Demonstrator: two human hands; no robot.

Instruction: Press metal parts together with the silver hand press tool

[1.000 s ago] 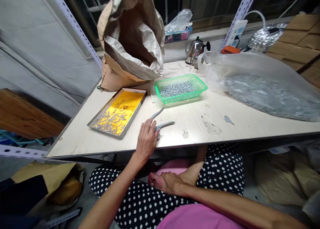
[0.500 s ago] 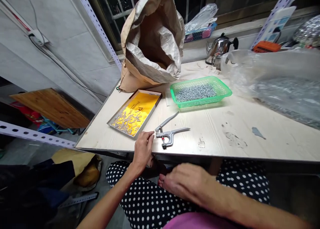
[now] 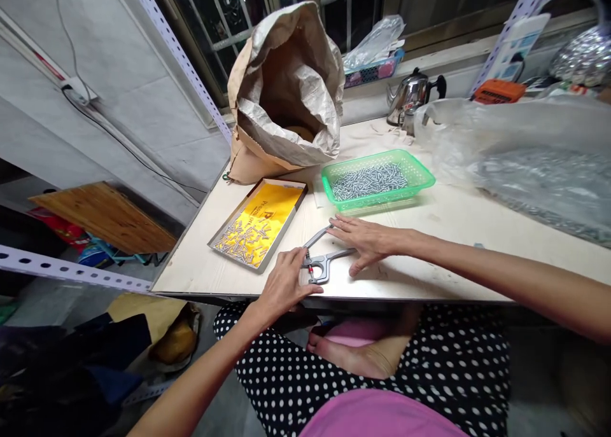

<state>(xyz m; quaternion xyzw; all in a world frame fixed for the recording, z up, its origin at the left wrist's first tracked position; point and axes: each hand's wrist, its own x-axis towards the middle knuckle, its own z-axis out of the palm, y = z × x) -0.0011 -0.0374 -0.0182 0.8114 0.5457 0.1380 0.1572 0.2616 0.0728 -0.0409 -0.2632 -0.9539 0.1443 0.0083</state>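
Note:
A pair of grey snap pliers [image 3: 323, 269] lies on the table near its front edge, its handles spread toward the right. My left hand [image 3: 285, 280] is at the jaw end, thumb and fingers apart on either side of it. Over the handle ends reaches my right hand [image 3: 359, 238], its fingers spread and the fingertips at the upper handle. Left of the pliers sits a shallow tray [image 3: 282, 236] with a yellow lining and many small metal pieces in its near part. Behind them stands a green plastic basket [image 3: 379, 201] of small metal pieces.
A large open paper sack [image 3: 252, 147] stands at the back left. A metal kettle [image 3: 411, 97] is by the window, and a clear plastic bag [image 3: 539, 163] covers the right side of the table [image 3: 449, 275]. An orange box [image 3: 499, 91] lies behind the bag.
My right hand has risen from my lap onto the table, to the handles of the pliers. My left hand has moved slightly right and spread around the jaw end.

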